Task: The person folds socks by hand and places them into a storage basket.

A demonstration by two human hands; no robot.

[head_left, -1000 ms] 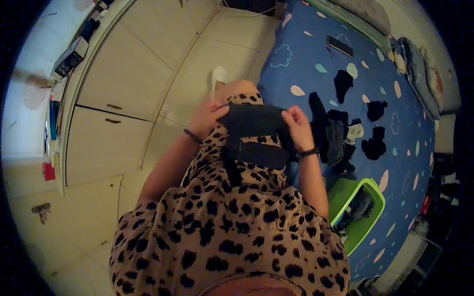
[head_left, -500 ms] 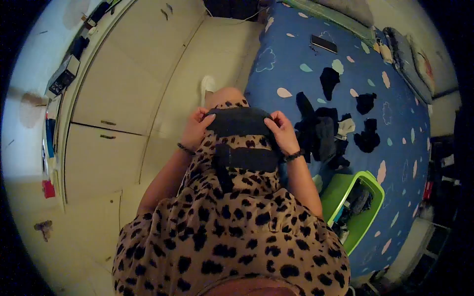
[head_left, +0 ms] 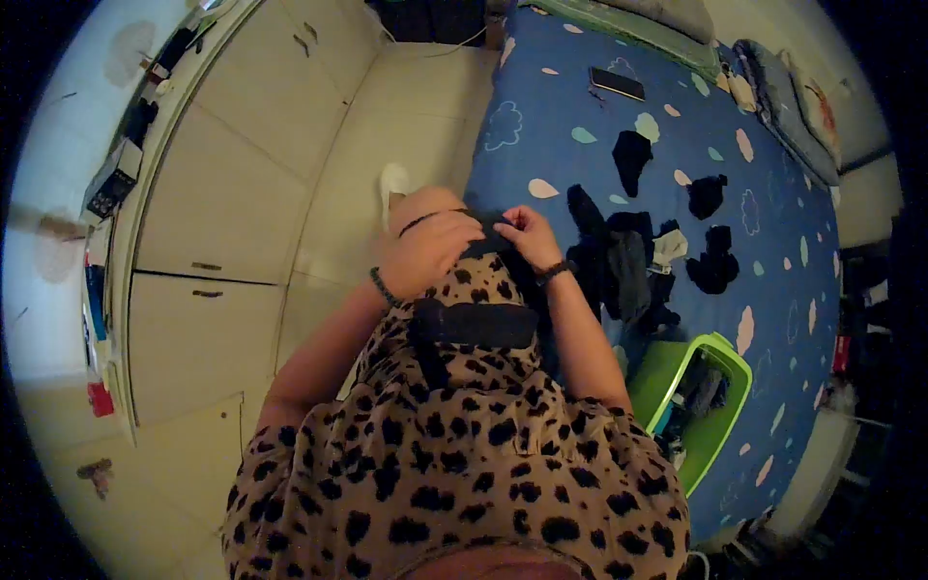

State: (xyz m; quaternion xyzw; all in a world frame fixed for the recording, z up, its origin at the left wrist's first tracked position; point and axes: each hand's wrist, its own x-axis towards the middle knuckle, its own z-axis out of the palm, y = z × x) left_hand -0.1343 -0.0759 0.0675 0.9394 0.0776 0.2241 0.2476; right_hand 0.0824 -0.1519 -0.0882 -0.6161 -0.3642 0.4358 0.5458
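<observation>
A dark grey sock point(head_left: 480, 244) lies across my lap over the leopard-print dress. My left hand point(head_left: 430, 253) rests flat on its near-left part, fingers stretched out and covering much of it. At the other end, my right hand point(head_left: 530, 238) pinches the sock's edge between thumb and fingers. Closer to my body, a second dark sock point(head_left: 474, 324) stretches over the dress, with one part hanging down on the left; neither hand touches it.
On the blue bed point(head_left: 541, 145) to my right sit a heap of dark socks point(head_left: 628, 275), small dark bundles point(head_left: 713, 261), a phone point(head_left: 617, 83) and a green basket point(head_left: 720, 435) with clothes inside. White cabinets point(head_left: 208, 358) line the left.
My left hand has released the sock's left edge and moved right across it, its fingers now spread over the cloth. My right hand keeps its pinch, shifted slightly left in view.
</observation>
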